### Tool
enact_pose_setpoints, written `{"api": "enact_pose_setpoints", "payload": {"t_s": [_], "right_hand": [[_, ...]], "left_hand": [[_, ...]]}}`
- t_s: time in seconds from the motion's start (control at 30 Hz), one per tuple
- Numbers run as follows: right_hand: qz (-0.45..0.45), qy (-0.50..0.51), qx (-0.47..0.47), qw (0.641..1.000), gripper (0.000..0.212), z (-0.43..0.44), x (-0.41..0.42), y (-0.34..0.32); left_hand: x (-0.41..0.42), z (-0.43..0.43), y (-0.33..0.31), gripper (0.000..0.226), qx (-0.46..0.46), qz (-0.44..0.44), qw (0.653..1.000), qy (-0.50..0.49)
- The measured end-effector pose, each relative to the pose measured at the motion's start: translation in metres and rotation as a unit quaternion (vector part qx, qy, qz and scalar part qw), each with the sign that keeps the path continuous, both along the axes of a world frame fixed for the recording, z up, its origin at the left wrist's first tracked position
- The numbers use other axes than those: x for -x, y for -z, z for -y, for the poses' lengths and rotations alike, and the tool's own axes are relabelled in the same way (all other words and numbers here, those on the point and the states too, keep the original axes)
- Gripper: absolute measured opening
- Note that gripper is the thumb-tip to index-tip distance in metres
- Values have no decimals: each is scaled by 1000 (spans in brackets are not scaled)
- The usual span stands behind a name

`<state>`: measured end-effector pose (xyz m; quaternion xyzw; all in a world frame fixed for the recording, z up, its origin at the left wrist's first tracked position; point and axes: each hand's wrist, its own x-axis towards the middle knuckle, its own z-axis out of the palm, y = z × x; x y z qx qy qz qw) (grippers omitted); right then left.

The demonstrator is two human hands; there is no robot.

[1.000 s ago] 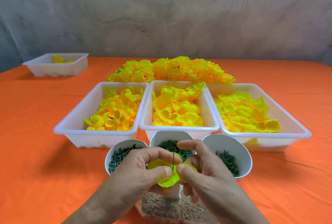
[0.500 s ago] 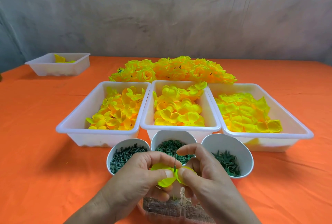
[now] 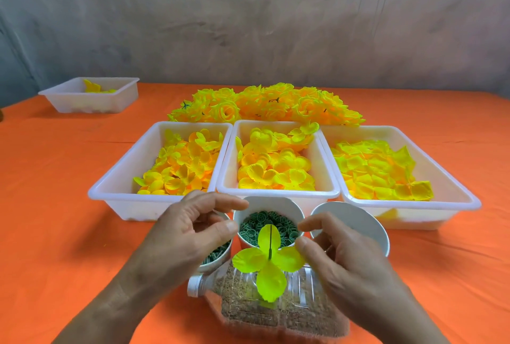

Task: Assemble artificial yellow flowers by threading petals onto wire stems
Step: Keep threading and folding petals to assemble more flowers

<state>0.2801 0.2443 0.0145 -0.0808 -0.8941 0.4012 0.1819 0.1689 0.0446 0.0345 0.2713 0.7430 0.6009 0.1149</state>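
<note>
A four-lobed yellow-green petal [image 3: 271,280] lies spread on a thin dark wire stem [image 3: 270,241], above a grain-filled bottle [image 3: 245,302] (on its side). Left hand [image 3: 179,236] loose, holding nothing; right hand [image 3: 347,258] relaxed, thumb at one lobe, contact unclear. The stem's foot is hidden

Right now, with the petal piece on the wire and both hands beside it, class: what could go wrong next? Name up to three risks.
1. Neither the left hand nor the right hand grips the petal piece; it could tilt or lift off the wire stem.
2. The stem appears to stand in a bottle lying on its side; a nudge might roll it.
3. The bare wire tip points up between the hands and could prick a finger.
</note>
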Motion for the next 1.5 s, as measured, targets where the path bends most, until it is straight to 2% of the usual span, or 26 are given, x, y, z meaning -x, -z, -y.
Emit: {"api": "enact_pose_setpoints", "payload": {"t_s": [0.03,0.17,0.33,0.43,0.5,0.67,0.77,0.83,0.97,1.1,1.23,1.37,1.5], "right_hand": [[-27,10,-8,1000,1,0,-1,-3],[-102,10,-33,994,9,5,-3,-9],[-110,-2,-8,994,6,14,-2,-7],[-99,5,8,995,17,10,-3,-5],[-89,7,18,996,19,8,-4,-4],[-57,14,34,998,7,4,-6,0],[-16,5,49,999,14,4,-5,2],[14,-7,72,997,16,6,-3,4],[39,-25,115,992,14,7,0,8],[39,-32,119,992,19,11,2,10],[35,-30,122,991,23,12,4,12],[37,-30,137,989,24,13,6,13],[35,-29,141,989,24,13,7,14]], "left_hand": [[0,0,-2,27,4,-23,1000,-5],[-11,-6,-8,21,48,-99,994,11],[-25,-23,-2,27,103,-179,978,17],[-25,-28,6,30,113,-194,974,17],[-21,-25,10,31,103,-170,980,27],[-4,-14,18,44,62,-11,998,29],[0,-14,21,37,72,115,990,49],[-1,-16,21,30,75,169,981,50],[-5,-19,18,29,63,203,976,37],[-8,-20,15,26,50,200,977,49],[-8,-21,13,38,29,198,979,47],[-9,-19,12,33,9,208,977,57],[-10,-18,12,41,-9,226,971,75]]}}
